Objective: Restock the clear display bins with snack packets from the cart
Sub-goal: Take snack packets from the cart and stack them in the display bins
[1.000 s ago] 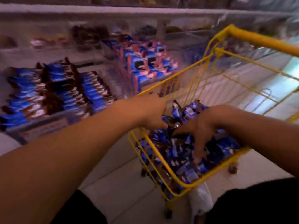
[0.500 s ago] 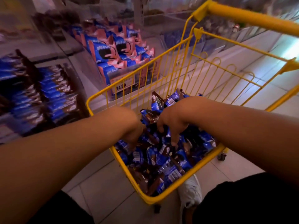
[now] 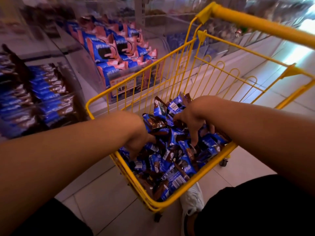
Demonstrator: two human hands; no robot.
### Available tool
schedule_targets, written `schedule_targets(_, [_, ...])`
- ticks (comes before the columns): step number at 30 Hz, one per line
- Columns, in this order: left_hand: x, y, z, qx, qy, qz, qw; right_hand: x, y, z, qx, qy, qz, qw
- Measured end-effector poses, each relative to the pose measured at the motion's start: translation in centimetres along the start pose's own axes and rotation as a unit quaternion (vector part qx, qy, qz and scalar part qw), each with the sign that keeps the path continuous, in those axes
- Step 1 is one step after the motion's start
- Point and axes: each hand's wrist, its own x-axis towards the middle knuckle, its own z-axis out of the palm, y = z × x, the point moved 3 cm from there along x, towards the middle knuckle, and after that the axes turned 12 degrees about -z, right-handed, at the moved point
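Note:
A yellow wire cart (image 3: 201,183) stands on the floor in front of me, holding a heap of blue and brown snack packets (image 3: 172,166). Both my hands are down in the heap. My left hand (image 3: 138,140) is dug into the packets at the cart's left side, its fingers hidden among them. My right hand (image 3: 192,121) lies on top of the pile, fingers spread downward between packets with some bunched under the palm. A clear display bin (image 3: 51,92) at the left holds rows of the same blue and brown packets.
Another clear bin (image 3: 119,53) behind the cart holds blue and pink packets, with a price label (image 3: 121,85) on its front. The cart's yellow handle (image 3: 262,26) runs across the upper right. A white shoe (image 3: 192,200) stands by the cart's near corner on the tiled floor.
The view has swung from the shelf bins down onto the cart. Both hands have sunk deeper into the packet heap, the left one now buried at the cart's left side.

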Motion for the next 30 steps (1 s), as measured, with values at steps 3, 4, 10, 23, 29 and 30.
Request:
schedule_targets(3, [0.1, 0.1, 0.1, 0.052, -0.008, 0.024, 0.998, 0.6, 0.5, 0.1, 0.083, 0.029, -0.019, 0.996])
schedule_targets(4, [0.3, 0.0, 0.3, 0.047, -0.015, 0.027, 0.998, 0.5, 0.8, -0.1, 0.109, 0.041, -0.023, 0.993])
schedule_targets(10, [0.7, -0.8, 1.1, -0.047, -0.059, 0.067, 0.995, -0.9, 1.4, -2.1, 0.186, 0.061, -0.054, 0.979])
schedule_targets(23, [-5.2, -5.7, -2.4, -0.599, 0.014, 0.100, 0.795, -5.7, 3.1, -2.1, 0.548, 0.144, -0.286, 0.773])
schedule_targets(29, [-9.4, -9.0, -0.9, -0.845, -0.032, 0.170, 0.506, -6.1, 1.3, -3.1, 0.613, 0.208, -0.325, 0.690])
schedule_targets(30, [-9.9, -9.3, -0.5, -0.859, -0.034, 0.171, 0.482, -6.2, 0.8, -3.5, 0.615, 0.216, -0.336, 0.680])
